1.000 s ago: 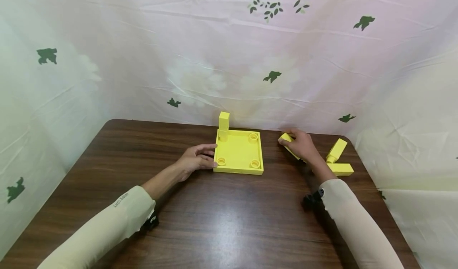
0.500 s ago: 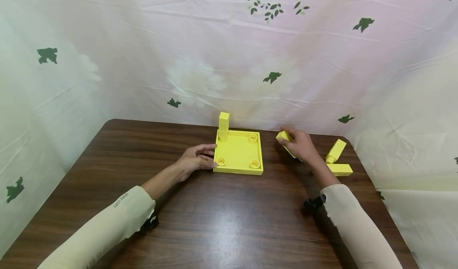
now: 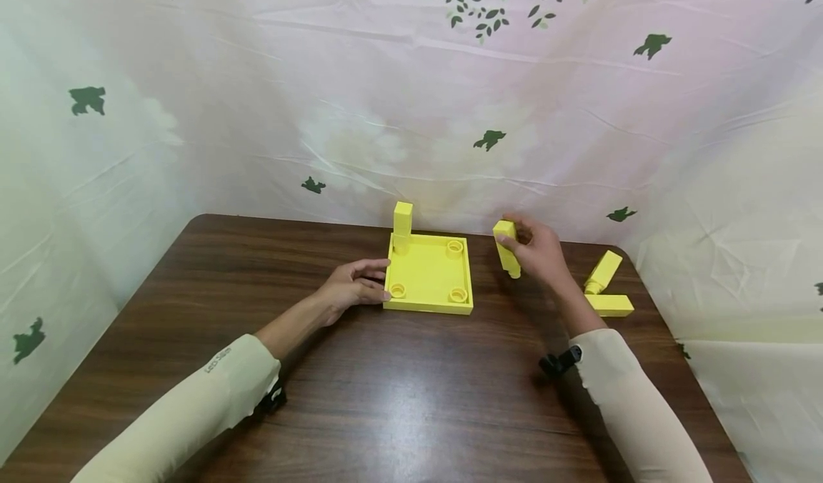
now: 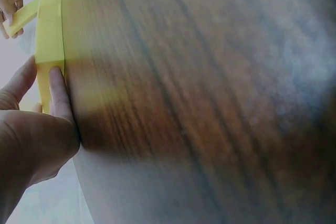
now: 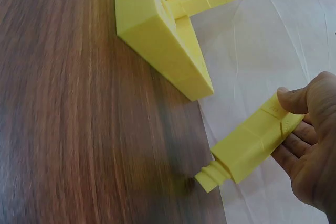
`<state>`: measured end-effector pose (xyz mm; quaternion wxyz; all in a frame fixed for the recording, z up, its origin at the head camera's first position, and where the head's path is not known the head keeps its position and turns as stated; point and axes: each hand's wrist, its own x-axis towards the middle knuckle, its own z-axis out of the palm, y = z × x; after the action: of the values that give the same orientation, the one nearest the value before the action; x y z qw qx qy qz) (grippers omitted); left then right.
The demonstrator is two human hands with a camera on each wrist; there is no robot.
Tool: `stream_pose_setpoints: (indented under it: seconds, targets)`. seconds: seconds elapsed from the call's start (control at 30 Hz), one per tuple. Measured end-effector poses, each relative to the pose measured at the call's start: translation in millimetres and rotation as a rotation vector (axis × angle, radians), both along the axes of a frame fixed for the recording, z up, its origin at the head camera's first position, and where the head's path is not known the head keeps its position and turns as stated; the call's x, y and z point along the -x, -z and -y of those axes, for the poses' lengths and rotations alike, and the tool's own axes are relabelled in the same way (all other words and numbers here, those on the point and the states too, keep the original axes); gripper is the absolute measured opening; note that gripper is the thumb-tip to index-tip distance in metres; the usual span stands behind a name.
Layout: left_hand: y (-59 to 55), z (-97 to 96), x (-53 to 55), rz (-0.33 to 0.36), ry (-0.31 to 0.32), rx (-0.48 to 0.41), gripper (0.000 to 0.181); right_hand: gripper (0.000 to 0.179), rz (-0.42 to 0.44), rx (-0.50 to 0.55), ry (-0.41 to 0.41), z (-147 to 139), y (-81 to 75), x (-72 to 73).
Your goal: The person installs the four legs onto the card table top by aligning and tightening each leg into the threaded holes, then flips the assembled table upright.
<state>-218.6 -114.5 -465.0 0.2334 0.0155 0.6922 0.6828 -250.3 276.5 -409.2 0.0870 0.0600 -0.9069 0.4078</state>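
A square yellow tray-like base (image 3: 429, 269) lies on the table in the head view, with a raised wall and round sockets in its corners. One yellow square post stands upright in its far left corner (image 3: 402, 220). My left hand (image 3: 347, 290) touches the base's left wall with fairly straight fingers, the thumb at the near left corner. To the right of the base, my right hand (image 3: 539, 254) pinches another yellow square post (image 3: 506, 251) near its top. In the right wrist view, this held post (image 5: 257, 140) is tilted, its narrow stepped end pointing down, apart from the base.
Two more yellow posts lie on the table's right side, one slanted (image 3: 604, 272) and one sideways (image 3: 609, 305). The brown wooden table (image 3: 398, 390) ends at a pale printed cloth (image 3: 360, 133) behind it.
My right hand has raised the post and turned it from slanted to nearly upright, shifting it slightly left. My left hand and the base have stayed put.
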Motion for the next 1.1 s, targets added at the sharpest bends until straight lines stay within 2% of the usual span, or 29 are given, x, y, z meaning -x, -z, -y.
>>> stream_pose_setpoints:
  seconds: [0.27,0.73,1.1]
  targets:
    - [-0.9,-0.8,-0.5,0.000,0.000,-0.008,0.078,0.048,-0.065,0.173,0.049,9,2.5,10.2]
    - [-0.8,-1.5,-0.5,0.009,-0.003,-0.011,0.079,0.045,-0.109,0.353,0.071,30,-3.8,21.4]
    - [-0.8,-1.3,1.0,0.026,-0.009,-0.024,0.081,0.043,-0.177,0.405,0.053,47,-3.4,30.7]
